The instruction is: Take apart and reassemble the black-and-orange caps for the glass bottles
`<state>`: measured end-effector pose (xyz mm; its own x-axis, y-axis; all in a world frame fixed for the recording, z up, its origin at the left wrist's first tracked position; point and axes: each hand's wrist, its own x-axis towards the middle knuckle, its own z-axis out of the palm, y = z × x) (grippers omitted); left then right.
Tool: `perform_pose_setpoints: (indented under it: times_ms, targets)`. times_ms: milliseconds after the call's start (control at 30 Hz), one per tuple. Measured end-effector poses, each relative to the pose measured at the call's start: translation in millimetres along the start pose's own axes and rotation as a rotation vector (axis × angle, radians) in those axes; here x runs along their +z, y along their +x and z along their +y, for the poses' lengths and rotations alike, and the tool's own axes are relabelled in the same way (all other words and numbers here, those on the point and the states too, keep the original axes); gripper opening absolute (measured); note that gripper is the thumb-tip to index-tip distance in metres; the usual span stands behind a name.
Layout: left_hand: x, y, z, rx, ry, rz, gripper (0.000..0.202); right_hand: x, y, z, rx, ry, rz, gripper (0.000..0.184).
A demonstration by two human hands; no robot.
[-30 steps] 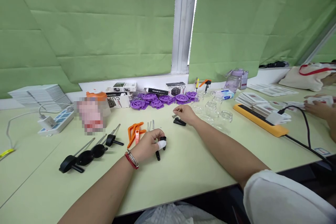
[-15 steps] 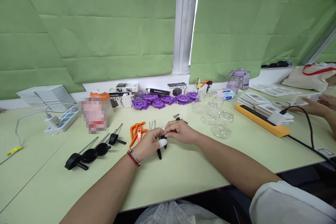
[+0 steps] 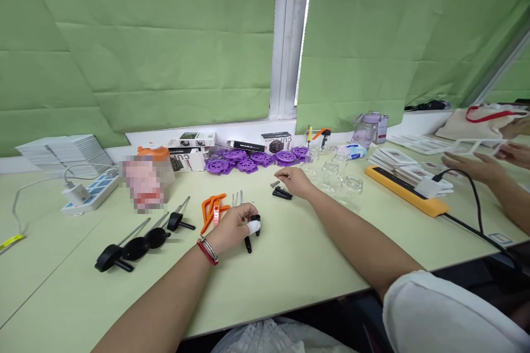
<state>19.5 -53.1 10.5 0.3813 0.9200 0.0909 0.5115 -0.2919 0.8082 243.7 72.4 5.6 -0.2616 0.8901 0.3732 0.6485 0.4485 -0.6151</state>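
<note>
Holding a small black plastic part [image 3: 249, 231] in my left hand [image 3: 234, 226], fingers curled shut around it, with its stem poking down toward the counter [image 3: 290, 265]. There's a white finger cot on one fingertip, right at the part. My right hand [image 3: 295, 181] is out at about 1 o'clock from the left one, loosely pinched just over a little pile of black clips [image 3: 281, 193] and a tiny spring [image 3: 275, 183]. I honestly can't tell whether anything is between those fingertips.

As for progress, four finished-looking black knobs with metal rods [image 3: 141, 240] are lined up at 9 o'clock of my left hand, so I'd guess a handful are done. The piece in my left grip looks incomplete, with no rod in it yet. A few loose metal pins [image 3: 237, 197] and orange plastic handles [image 3: 212, 208] sit at 11 o'clock, so there's plenty left.

Further back at 12 o'clock is a pile of purple plastic discs [image 3: 248, 159] and some product boxes [image 3: 273, 142]. Small glass jars [image 3: 339, 176] sit at 2 o'clock. Someone else's hand [image 3: 467, 165] is working over at 3 o'clock, past the orange power strip [image 3: 408, 190].
</note>
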Motion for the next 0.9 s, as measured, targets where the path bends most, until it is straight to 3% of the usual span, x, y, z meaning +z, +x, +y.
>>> perform_pose_setpoints:
  times_ms: [100, 167, 400, 900]
  targets:
    - [-1.1, -0.8, 2.8, -0.007, 0.019, 0.007, 0.017, -2.1, 20.2, 22.1, 0.035, -0.279, -0.141, 0.026]
    - [-1.7, -1.2, 3.8, -0.004, 0.016, -0.001, 0.018, 0.6, 27.9, 29.6, 0.039, -0.348, -0.205, 0.025]
    - [-2.3, -0.8, 3.1, -0.016, 0.029, -0.017, 0.018, 12.7, 41.1, 37.2, -0.004, -0.407, -0.298, 0.024]
    - [-3.1, -1.5, 5.1, -0.005, 0.019, -0.019, 0.017, 15.4, 48.1, 50.3, 0.02, -0.454, -0.36, 0.019]
